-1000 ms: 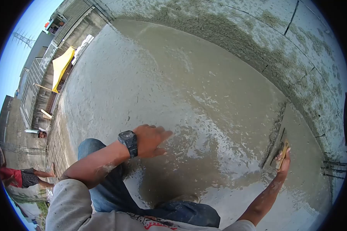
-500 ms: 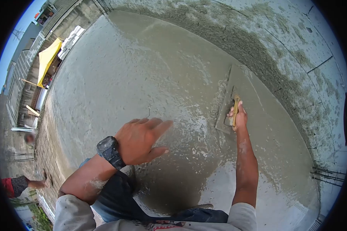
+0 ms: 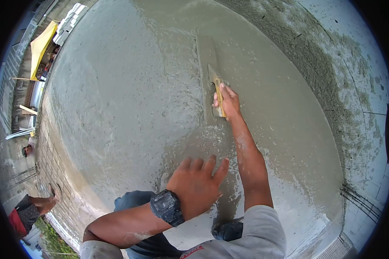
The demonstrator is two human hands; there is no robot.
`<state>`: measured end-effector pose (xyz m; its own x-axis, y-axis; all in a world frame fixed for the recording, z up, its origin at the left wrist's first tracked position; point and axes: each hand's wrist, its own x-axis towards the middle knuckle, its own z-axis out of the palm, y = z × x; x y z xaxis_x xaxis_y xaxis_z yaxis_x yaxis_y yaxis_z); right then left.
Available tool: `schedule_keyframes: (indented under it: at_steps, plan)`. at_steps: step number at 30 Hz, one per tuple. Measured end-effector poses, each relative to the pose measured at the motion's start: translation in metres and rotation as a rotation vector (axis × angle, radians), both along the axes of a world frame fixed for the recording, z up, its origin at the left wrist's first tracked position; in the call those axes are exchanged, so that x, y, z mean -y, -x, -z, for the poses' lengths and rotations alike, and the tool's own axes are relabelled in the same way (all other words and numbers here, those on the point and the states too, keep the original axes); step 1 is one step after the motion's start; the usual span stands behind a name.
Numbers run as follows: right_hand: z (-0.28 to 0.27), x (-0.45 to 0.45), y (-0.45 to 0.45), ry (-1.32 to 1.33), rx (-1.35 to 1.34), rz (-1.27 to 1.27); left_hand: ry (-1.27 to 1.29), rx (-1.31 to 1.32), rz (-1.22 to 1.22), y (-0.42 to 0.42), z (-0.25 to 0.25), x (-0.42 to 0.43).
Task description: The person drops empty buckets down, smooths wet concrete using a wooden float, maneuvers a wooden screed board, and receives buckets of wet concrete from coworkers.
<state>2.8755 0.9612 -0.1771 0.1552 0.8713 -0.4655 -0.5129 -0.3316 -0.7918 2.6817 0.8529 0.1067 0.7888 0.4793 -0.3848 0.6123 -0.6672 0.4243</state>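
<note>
In the head view my right hand is wrapped round the wooden handle of a steel finishing trowel. The trowel's long flat blade lies on the wet grey concrete, with a ridge of slurry along its left edge. My left hand is above the slab nearer my body, fingers apart and holding nothing. A dark digital watch is on that wrist. Whether the left fingertips touch the concrete I cannot tell.
A mortar-splashed block wall curves along the right side. Steel rebar ends stick out at lower right. At left, rebar mesh borders the slab, with a yellow tarp beyond. Another person's leg shows at lower left.
My right hand has swept the trowel to the left and farther from me across the concrete. My left hand has moved right and closer to my body. The view has shifted too.
</note>
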Motion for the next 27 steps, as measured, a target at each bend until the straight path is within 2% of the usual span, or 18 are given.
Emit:
schedule_keyframes:
  at_steps: [2, 4, 5, 7, 8, 11, 14, 15, 16, 17, 19, 20, 22, 23, 27]
  plan:
    - [-0.011, 0.035, 0.011, -0.001, 0.081, 0.163, 0.065, -0.045, -0.03, 0.011, 0.004, -0.002]
    - [-0.015, 0.062, 0.009, 0.034, 0.315, 0.323, 0.112, -0.066, -0.127, 0.012, 0.023, 0.005]
    - [-0.013, 0.071, 0.007, 0.058, 0.349, 0.368, 0.133, -0.08, -0.167, 0.014, 0.033, 0.009]
    - [-0.011, 0.104, -0.001, 0.134, 0.446, 0.473, 0.137, -0.012, -0.226, 0.014, 0.05, 0.024]
    - [-0.011, 0.12, 0.003, 0.172, 0.415, 0.441, 0.154, 0.027, -0.248, 0.015, 0.056, 0.036]
    - [-0.012, 0.144, 0.039, 0.294, 0.285, 0.322, 0.241, -0.101, -0.33, 0.027, 0.072, 0.058]
    - [-0.018, 0.153, 0.093, 0.333, 0.249, -0.078, 0.357, -0.379, -0.312, 0.046, 0.087, 0.096]
    - [-0.037, 0.152, 0.111, 0.289, 0.191, -0.137, 0.448, -0.454, -0.206, 0.053, 0.096, 0.12]
    - [-0.027, 0.157, 0.136, 0.214, 0.124, -0.221, 0.535, -0.523, -0.102, 0.062, 0.106, 0.149]
    - [-0.037, 0.157, 0.155, 0.231, 0.138, -0.328, 0.555, -0.477, -0.073, 0.07, 0.109, 0.177]
    - [-0.03, 0.167, 0.203, 0.037, 0.476, -0.432, 0.597, -0.385, -0.015, 0.087, 0.115, 0.232]
    - [-0.023, 0.168, 0.225, 0.023, 0.625, -0.621, 0.592, -0.35, 0.008, 0.091, 0.115, 0.245]
    - [-0.035, 0.171, 0.22, 0.057, 0.703, -0.828, 0.565, -0.355, 0.046, 0.092, 0.112, 0.248]
    - [-0.037, 0.174, 0.227, 0.058, 0.736, -0.872, 0.542, -0.398, 0.069, 0.094, 0.106, 0.249]
    - [-0.033, 0.207, 0.172, 0.213, 0.787, -0.466, 0.472, -0.474, 0.166, 0.088, 0.104, 0.269]
